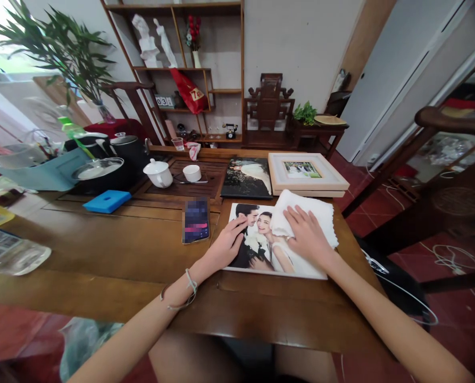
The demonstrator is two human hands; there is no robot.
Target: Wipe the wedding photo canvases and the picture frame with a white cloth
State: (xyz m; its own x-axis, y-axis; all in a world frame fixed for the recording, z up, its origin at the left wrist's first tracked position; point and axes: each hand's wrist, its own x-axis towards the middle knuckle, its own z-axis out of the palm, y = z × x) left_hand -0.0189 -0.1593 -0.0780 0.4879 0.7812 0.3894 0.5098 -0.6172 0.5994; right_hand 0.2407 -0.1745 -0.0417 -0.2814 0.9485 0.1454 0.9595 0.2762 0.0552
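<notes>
- Wedding photo print (257, 236) lies flat near the front edge of the table (121, 250), its long axis running left to right across us.
- Our left hand (227, 244) rests on the print's left edge, fingers stretched flat, pinching nothing.
- Our right hand (307, 234) presses palm-down, fingers spread, on a white cloth (315, 208) that covers the print's upper right corner.
- A phone (196, 221) lies just left of the print.

Cloth (313, 213) on photo print (261, 250), phone (196, 220) left of it, framed picture (306, 173) behind.
</notes>
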